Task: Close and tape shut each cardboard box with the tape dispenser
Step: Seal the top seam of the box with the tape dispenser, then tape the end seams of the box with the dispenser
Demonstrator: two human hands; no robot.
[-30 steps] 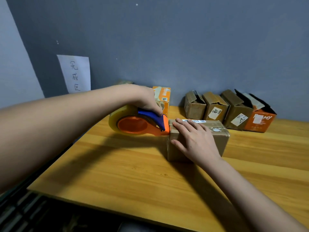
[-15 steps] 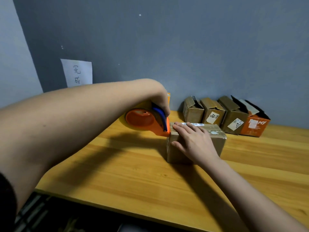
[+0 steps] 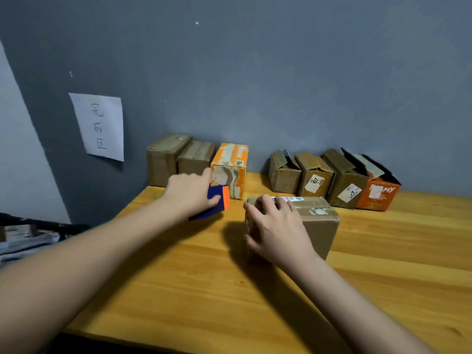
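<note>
Cardboard, brown and taped, the box [image 3: 306,226] sat at the centre of the frame on the wooden worktop [image 3: 255,302], the right hand [image 3: 278,231] resting over its near-left corner with fingers loosely spread. A moment earlier the tape dispenser [image 3: 217,201] had been pressed to the box's left edge; now the left hand [image 3: 190,191], fingers curled round it, had drawn it clear toward three closed boxes [image 3: 196,159] at centre left. That strip looked finished, I judged, while four open-flapped boxes [image 3: 332,177] waited at right.

Bare wooden table [image 3: 383,264] lies open in front; boxes [image 3: 314,178] line the wall behind.
</note>
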